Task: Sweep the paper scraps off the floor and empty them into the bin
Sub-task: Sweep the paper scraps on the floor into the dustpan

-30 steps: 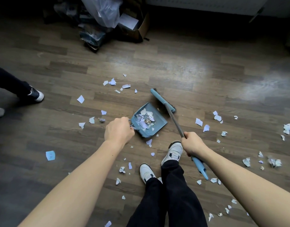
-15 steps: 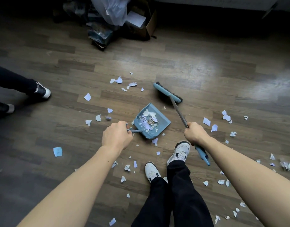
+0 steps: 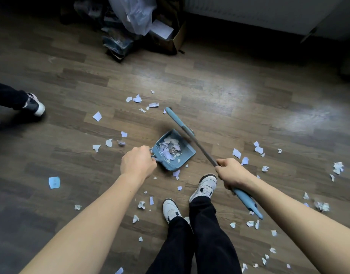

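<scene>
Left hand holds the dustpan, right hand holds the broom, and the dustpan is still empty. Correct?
Not quite. The head view shows the dustpan already holds a pile of paper scraps. The rest stands: left hand on the dustpan, right hand on the broom.

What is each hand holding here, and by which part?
Left hand grips the dustpan by its handle. Right hand grips the broom on its shaft, just above the blue end grip.
</scene>
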